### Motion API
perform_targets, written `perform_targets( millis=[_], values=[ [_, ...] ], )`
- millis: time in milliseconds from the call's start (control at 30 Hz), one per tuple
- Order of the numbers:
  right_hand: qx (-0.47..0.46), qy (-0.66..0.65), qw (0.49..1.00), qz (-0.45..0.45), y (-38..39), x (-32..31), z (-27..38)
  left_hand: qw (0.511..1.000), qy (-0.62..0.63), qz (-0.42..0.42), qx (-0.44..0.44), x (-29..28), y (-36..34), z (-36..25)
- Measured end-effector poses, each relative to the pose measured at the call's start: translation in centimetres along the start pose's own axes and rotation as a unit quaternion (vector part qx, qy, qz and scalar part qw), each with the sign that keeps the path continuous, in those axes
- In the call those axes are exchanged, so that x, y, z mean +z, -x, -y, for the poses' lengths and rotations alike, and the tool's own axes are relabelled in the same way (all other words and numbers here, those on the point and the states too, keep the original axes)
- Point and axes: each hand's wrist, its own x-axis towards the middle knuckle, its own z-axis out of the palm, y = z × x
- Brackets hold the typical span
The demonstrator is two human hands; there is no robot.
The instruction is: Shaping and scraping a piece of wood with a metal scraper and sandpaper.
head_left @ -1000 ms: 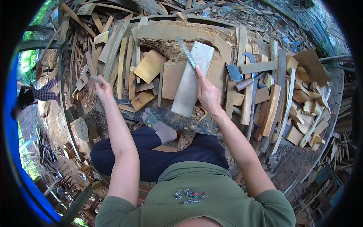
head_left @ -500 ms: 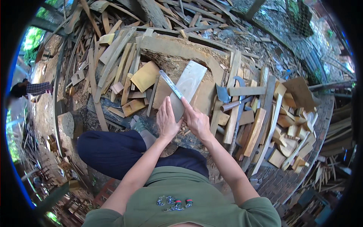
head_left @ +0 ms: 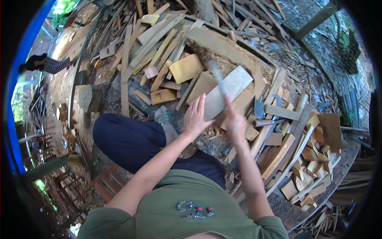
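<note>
A smooth grey-brown wooden board [head_left: 232, 92] lies slanted on a larger, rough wooden work block [head_left: 215, 42]. My left hand [head_left: 196, 117] grips the board's near end, fingers along the left edge and thumb across the end. In my right hand [head_left: 236, 124] is a thin steel ruler [head_left: 218, 75], its far end pointing up and left above the board. Hand and ruler are smeared by motion, so I cannot tell whether the ruler touches the wood.
An adze-like tool with a wooden handle [head_left: 283, 112] and dark blade lies to the right, among wood strips. Cut blocks [head_left: 304, 181] pile up beyond. A yellowish block [head_left: 186, 68] sits left of the board. My foot [head_left: 164, 117] rests close by. Another person [head_left: 45, 63] is far left.
My view has turned, so the scene sits lower and further right. My left hand stays at the board's near end. My right hand has lifted the ruler toward the board's right side.
</note>
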Motion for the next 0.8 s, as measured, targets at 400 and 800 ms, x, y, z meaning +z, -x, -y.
perform_targets(
  millis=[400, 800],
  values=[
    [-0.033, 0.013, 0.999, -0.026, 1.7, 2.6, 2.6, 0.994, -0.079, -0.013, -0.070, -0.6, 0.6, 0.2],
    [0.020, 0.059, 0.997, -0.050, 1.2, 3.1, 1.7, 0.994, -0.102, -0.014, -0.047, 0.2, 0.6, 0.1]
  ],
)
